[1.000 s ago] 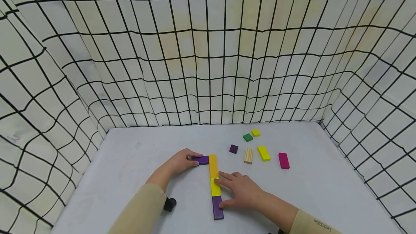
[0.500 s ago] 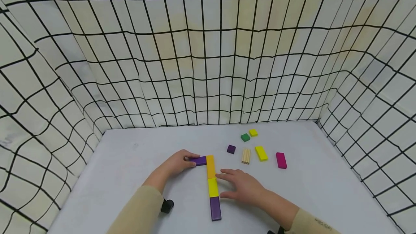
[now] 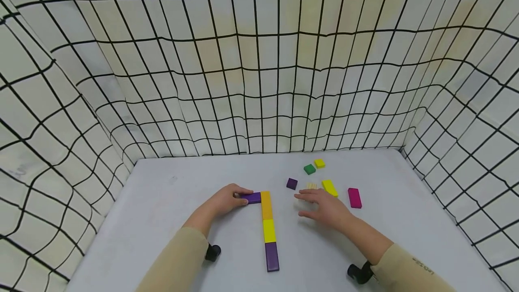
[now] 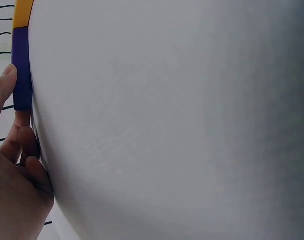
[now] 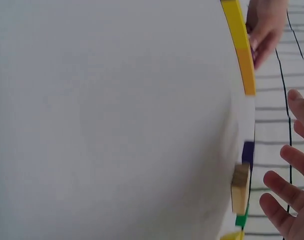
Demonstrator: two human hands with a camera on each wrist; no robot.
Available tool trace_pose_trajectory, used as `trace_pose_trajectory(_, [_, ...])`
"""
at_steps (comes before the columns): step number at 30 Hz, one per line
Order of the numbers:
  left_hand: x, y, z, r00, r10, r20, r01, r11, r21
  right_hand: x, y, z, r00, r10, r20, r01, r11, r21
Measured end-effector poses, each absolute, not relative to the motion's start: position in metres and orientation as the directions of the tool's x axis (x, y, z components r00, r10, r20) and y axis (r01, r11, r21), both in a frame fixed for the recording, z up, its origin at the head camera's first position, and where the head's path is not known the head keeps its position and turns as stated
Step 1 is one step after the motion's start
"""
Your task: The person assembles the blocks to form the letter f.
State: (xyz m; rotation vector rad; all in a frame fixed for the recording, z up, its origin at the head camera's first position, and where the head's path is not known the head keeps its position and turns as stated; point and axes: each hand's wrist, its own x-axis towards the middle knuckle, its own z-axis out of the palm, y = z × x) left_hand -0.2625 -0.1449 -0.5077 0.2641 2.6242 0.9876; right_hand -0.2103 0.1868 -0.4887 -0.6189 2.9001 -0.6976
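My left hand (image 3: 224, 200) pinches a purple block (image 3: 253, 198) between thumb and fingers. That block lies flat, its right end at the top of an orange block (image 3: 266, 205). Below the orange one, end to end, come a yellow block (image 3: 269, 231) and a second purple block (image 3: 272, 257). In the left wrist view the thumb rests along the held purple block (image 4: 22, 70). My right hand (image 3: 324, 207) hovers with spread fingers and holds nothing. It partly covers a natural wood block (image 3: 311, 186), which shows whole in the right wrist view beyond the fingertips.
Right of the row lie a small dark purple block (image 3: 292, 184), a green block (image 3: 310, 169), a small yellow block (image 3: 320, 163), a longer yellow block (image 3: 330, 188) and a magenta block (image 3: 354, 198). Black netting (image 3: 277, 66) over white sheeting surrounds the white table (image 3: 194, 172).
My right hand has left the yellow and lower purple blocks and moved right, toward the natural wood block. My left hand still holds the upper purple block in place.
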Motion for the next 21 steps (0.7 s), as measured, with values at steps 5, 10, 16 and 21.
trace_pose_trajectory(5, [-0.263,-0.144,-0.509,-0.929,0.285,-0.235,0.061,0.745,0.664,-0.225,0.212,-0.482,-0.925,-0.38,0.023,-0.35,0.823,-0.447])
trace_pose_trajectory(10, [-0.263,-0.145,-0.509,-0.929,0.286,-0.236,0.06,0.745,0.665,-0.236,0.227,-0.474,-0.93,-0.367,0.018,-0.336,0.827,-0.45])
trace_pose_trajectory(16, [-0.263,-0.145,-0.509,-0.928,0.285,-0.242,0.053,0.742,0.668,-0.246,0.234,-0.474,-0.917,-0.399,-0.009,-0.353,0.824,-0.443])
trace_pose_trajectory(21, [-0.263,-0.145,-0.51,-0.929,0.28,-0.241,0.047,0.738,0.673,-0.256,0.235,-0.477,-0.863,-0.506,-0.015,-0.469,0.811,-0.35])
